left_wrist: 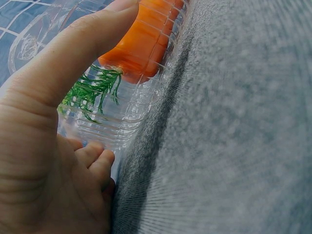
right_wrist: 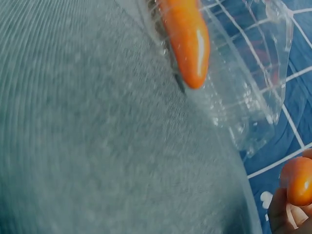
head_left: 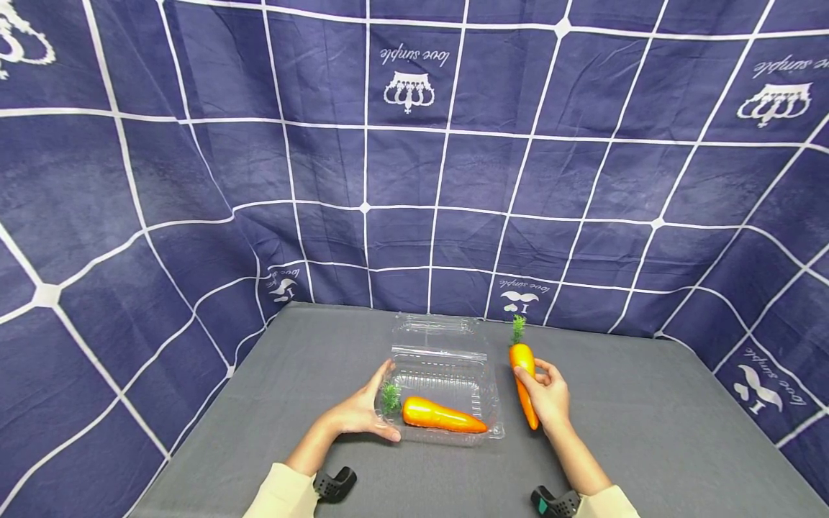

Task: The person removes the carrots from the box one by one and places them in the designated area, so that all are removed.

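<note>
A clear plastic container [head_left: 447, 370] stands on the grey table with its hinged lid folded back, away from me. Inside, along the near side, lies an orange carrot [head_left: 440, 415] with its green top to the left. My left hand [head_left: 356, 411] grips the container's left end, thumb at the near corner and fingers at the far side. In the left wrist view the thumb [left_wrist: 73, 51] crosses in front of the carrot's leafy end. Right of the container, my right hand [head_left: 549, 397] holds a second carrot [head_left: 522, 357], leafy end pointing away from me; its tip shows in the right wrist view.
A grey cloth [head_left: 654, 424] covers the table. Behind it and at both sides hangs a blue curtain [head_left: 401, 173] with white grid lines. Black bands [head_left: 334, 485] sit on both wrists.
</note>
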The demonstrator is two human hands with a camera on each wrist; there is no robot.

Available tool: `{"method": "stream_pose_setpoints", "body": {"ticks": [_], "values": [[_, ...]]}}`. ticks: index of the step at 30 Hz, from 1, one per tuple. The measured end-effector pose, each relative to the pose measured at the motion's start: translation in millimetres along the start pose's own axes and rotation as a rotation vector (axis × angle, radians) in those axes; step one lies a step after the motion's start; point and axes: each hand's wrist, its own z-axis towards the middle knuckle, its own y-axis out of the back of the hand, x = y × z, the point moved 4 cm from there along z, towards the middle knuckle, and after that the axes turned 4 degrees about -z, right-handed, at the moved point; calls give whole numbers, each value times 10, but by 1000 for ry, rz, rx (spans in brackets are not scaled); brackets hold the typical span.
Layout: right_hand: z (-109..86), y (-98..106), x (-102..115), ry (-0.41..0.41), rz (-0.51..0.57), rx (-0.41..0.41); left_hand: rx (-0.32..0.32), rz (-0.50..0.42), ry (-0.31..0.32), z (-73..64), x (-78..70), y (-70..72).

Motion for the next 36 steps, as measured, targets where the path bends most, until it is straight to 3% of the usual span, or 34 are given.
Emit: {"method": "stream_pose_setpoints", "body": {"ticks": [22, 36], "values": [[47, 26, -162, 63, -224, 2, -3, 3, 2, 2, 10, -1], [22, 11, -125, 80, -326, 24, -2, -3, 4, -3, 0, 1]]}}
